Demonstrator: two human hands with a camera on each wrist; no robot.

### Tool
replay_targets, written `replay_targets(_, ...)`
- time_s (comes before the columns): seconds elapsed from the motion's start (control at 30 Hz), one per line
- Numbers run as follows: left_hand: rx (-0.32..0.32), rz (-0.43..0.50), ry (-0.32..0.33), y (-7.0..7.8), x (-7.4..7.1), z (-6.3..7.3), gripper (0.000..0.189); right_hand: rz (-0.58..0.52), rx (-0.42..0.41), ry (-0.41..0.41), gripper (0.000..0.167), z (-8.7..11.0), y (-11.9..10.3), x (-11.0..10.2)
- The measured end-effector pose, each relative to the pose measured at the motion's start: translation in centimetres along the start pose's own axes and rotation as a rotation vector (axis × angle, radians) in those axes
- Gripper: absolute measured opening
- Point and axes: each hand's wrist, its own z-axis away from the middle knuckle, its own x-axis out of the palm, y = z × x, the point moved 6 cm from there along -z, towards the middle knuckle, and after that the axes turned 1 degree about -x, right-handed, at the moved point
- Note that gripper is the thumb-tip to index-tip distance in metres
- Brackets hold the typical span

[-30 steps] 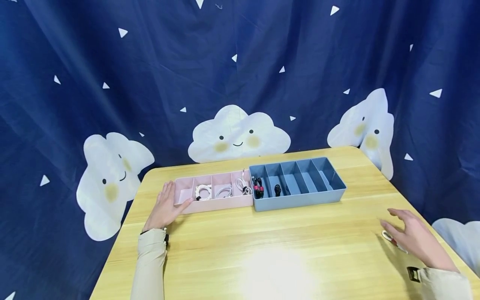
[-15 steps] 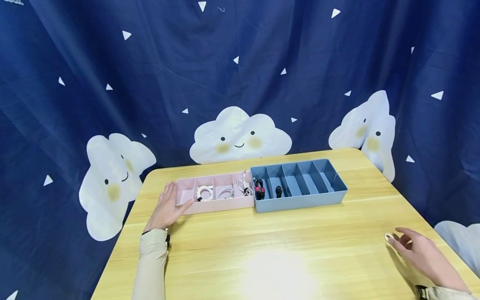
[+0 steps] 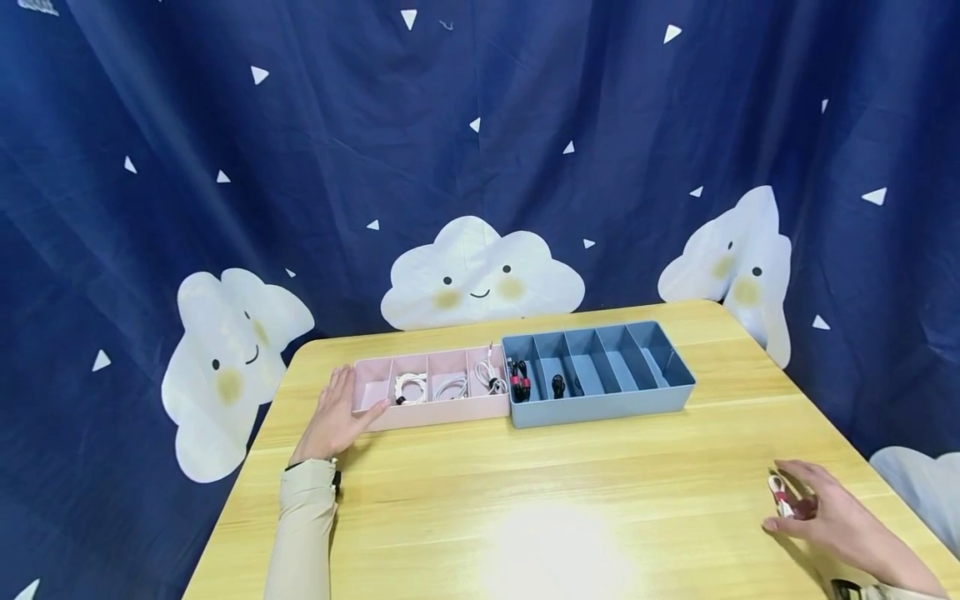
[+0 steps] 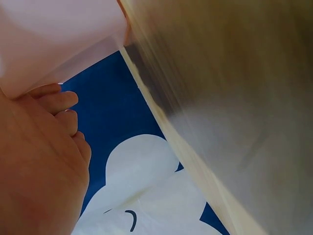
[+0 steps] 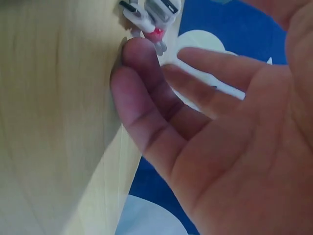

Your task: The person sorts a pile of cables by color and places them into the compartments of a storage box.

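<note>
In the head view my left hand [image 3: 333, 417] rests against the left end of a pink divided box [image 3: 438, 410]. Its thumb reaches over the front wall, fingers running along the side; the left wrist view shows the fingertips beside the pink wall. My right hand [image 3: 832, 512], at the table's right side, has thumb and index finger spread either side of a white cable [image 3: 778, 493] bundled with a red tie. In the right wrist view the white plug [image 5: 161, 11] and red tie appear just beyond the bent fingertips [image 5: 139, 51].
Three pink compartments hold coiled white cables [image 3: 411, 388]. Against its right end stands a blue divided box [image 3: 603, 407], with black cables [image 3: 519, 380] in its left compartments. Behind the wooden table [image 3: 420, 508] hangs a blue curtain [image 3: 337, 150] with clouds.
My right hand has come down and back around the white cable, and its thumb has moved apart from the index finger. The cable and my left hand have stayed put.
</note>
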Motion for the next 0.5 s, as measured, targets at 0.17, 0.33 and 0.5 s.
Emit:
replay_targets(0.17,-0.003,0.005,0.005,0.07,-0.06,0.09,0.115,-0.077,0.013,-0.082,0.086,0.09,0.49,0.33)
replay_targets(0.33,-0.002,0.009,0.013,0.04,-0.01,0.13,0.115,-0.068,-0.007,-0.069,0.08,0.03,0.3,0.16)
replay_targets(0.5,0.002,0.011,0.014,0.04,0.02,0.14,0.115,-0.06,-0.036,-0.033,0.078,0.33,0.51,0.01)
